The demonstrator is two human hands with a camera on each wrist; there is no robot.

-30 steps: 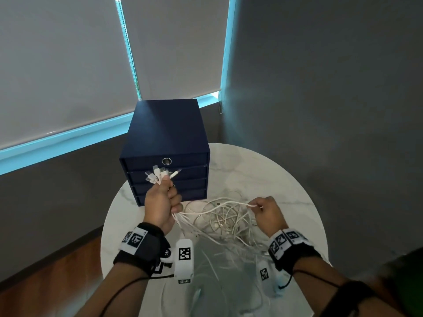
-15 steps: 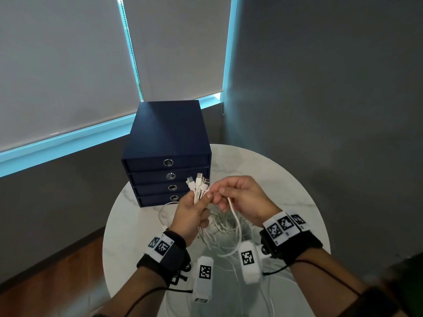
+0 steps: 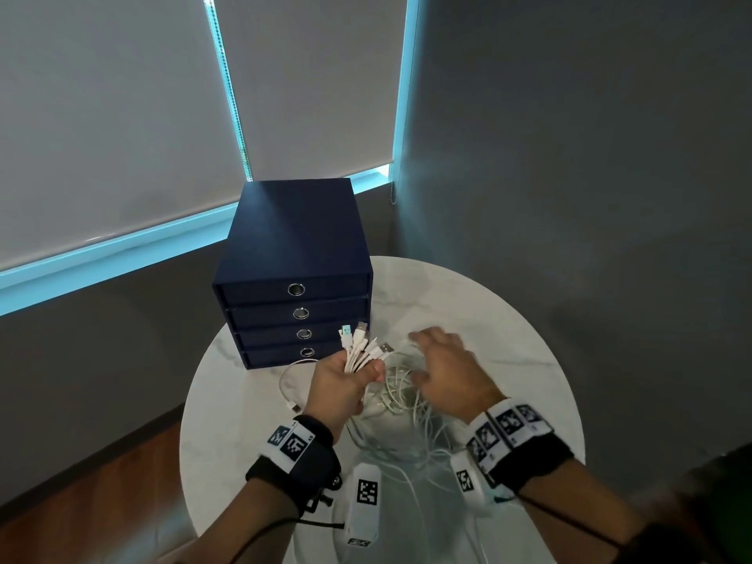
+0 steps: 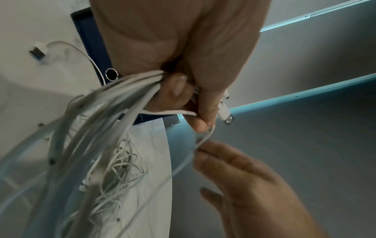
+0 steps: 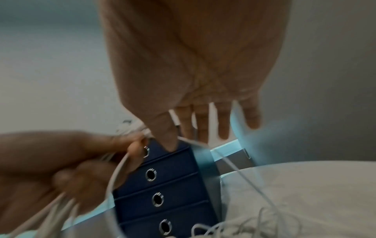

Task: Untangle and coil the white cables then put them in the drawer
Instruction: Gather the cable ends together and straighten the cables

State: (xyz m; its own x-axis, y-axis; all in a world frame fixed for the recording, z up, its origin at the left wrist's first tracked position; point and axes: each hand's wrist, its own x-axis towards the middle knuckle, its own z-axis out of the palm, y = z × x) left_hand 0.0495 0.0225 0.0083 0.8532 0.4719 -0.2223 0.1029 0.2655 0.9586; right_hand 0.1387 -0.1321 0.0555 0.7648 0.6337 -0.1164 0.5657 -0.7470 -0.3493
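Note:
My left hand (image 3: 346,382) grips a bunch of white cables (image 3: 360,352) just below their plugs, which fan out above the fist in front of the drawers. The cables' long ends hang down into a loose tangle (image 3: 401,394) on the table. The left wrist view shows the same fist (image 4: 179,90) closed round the strands (image 4: 140,83), with a USB plug (image 4: 225,114) sticking out. My right hand (image 3: 441,366) hovers over the tangle with its fingers (image 5: 203,122) spread and straight; one strand (image 4: 200,143) runs past its fingertips. The navy drawer unit (image 3: 293,254) has all its drawers closed.
The round white marble table (image 3: 508,331) stands in a corner between grey walls and blinds. One separate white cable (image 3: 289,382) lies curved on the table left of my left hand. Wooden floor shows at the lower left.
My right hand has let go of the cable end it held at the left fist and has moved right with its fingers spread. The left hand still holds the bunch.

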